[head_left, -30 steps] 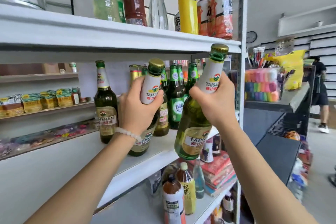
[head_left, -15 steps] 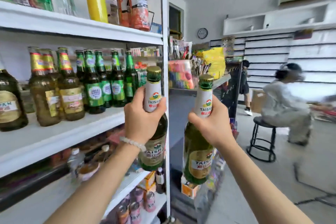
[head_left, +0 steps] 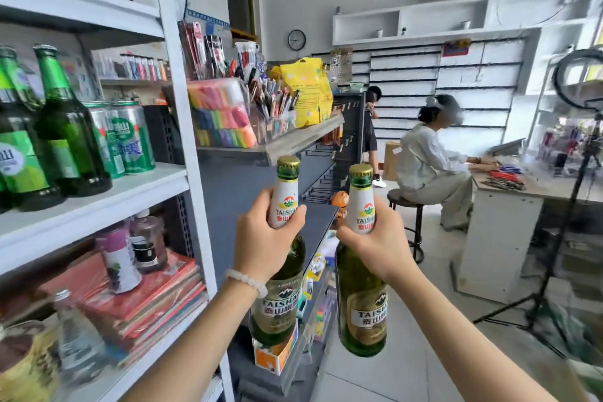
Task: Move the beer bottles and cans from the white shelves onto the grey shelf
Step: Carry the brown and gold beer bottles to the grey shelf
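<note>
The white shelves (head_left: 98,202) fill the left side, and every place here is told from them. Just to their right stands the grey shelf (head_left: 313,222), its dark board running away from the white upright post. On the white shelves' middle board stand green beer bottles (head_left: 65,127) with green cans (head_left: 127,140) beside them, nearest the post. Out in front of the grey shelf, off the white shelves, the left hand (head_left: 264,238) grips one Taishan bottle (head_left: 280,271) around its neck, and the right hand (head_left: 375,248) grips a second Taishan bottle (head_left: 362,297) likewise, both upright.
</note>
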